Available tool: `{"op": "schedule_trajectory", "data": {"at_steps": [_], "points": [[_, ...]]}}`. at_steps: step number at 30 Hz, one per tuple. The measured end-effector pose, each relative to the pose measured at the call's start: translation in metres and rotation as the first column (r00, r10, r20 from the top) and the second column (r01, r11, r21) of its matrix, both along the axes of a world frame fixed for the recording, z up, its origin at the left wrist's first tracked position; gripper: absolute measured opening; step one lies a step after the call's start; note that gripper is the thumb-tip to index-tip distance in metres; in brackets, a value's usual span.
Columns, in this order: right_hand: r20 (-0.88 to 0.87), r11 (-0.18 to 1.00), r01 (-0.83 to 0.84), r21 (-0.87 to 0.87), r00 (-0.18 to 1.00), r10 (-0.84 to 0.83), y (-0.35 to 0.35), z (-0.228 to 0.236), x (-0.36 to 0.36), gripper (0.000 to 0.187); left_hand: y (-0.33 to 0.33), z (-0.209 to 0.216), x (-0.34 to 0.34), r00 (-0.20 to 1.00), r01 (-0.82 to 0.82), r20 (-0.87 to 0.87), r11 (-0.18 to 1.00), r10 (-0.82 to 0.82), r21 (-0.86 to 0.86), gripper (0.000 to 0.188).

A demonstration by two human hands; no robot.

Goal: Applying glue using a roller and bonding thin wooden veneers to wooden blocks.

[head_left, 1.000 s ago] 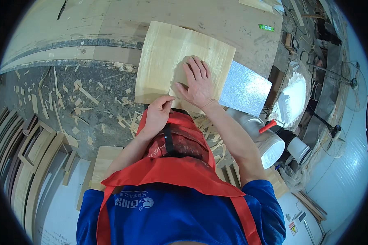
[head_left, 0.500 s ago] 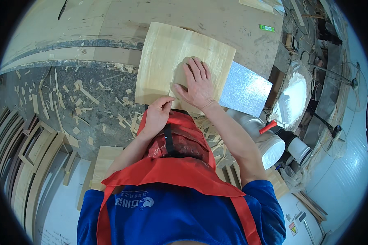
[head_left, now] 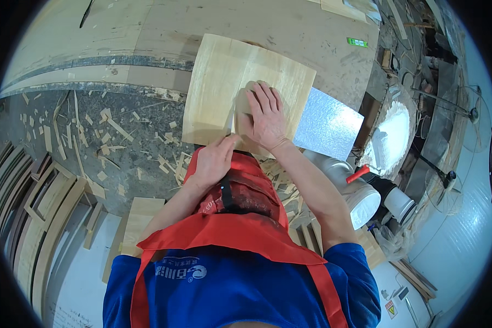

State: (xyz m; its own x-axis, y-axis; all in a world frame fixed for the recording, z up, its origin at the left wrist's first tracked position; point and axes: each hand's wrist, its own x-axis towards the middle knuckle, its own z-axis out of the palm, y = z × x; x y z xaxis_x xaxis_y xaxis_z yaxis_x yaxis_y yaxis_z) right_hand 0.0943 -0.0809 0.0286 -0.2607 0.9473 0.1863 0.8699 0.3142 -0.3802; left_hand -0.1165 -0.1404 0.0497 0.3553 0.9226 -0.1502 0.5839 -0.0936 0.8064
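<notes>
A pale wooden board (head_left: 216, 82) lies on the workbench in front of me, its near edge over my lap. My right hand (head_left: 268, 121) rests flat on it, fingers stretched away from me and thumb out to the left. At the near edge, my left hand (head_left: 213, 163) is closed in a pinch, palm turned down. From its fingertips a thin pale strip (head_left: 231, 124) sticks up over the board; whether it is a wood sliver or a blade I cannot tell. Under the board's right side shows a shiny silvery-blue sheet (head_left: 333, 121).
Wood scraps (head_left: 112, 123) litter the dark floor at left, near stacked curved wooden frames (head_left: 49, 235). A small green level (head_left: 357, 42) lies on the workbench (head_left: 311, 27). White buckets (head_left: 362, 205), a red-handled tool (head_left: 358, 173) and a white-coated basin (head_left: 391, 131) stand at right.
My left hand has shifted slightly right and turned its knuckles up, and the thin strip now shows past its fingertips. The board and my right hand have slid slightly toward me.
</notes>
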Motion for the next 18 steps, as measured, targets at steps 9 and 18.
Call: {"op": "schedule_trajectory", "data": {"at_steps": [9,18], "points": [[-0.014,1.000,0.014,0.013,1.000,-0.014,0.000,-0.001,-0.001,0.056,0.005,0.009,0.003,0.984,0.139,-0.098,0.984,-0.150,-0.113,0.023],[0.038,0.999,-0.035,-0.021,0.999,0.036,0.010,0.002,-0.002,0.056,0.001,0.002,0.003,1.000,0.004,-0.027,0.989,-0.008,-0.145,0.022]]}}
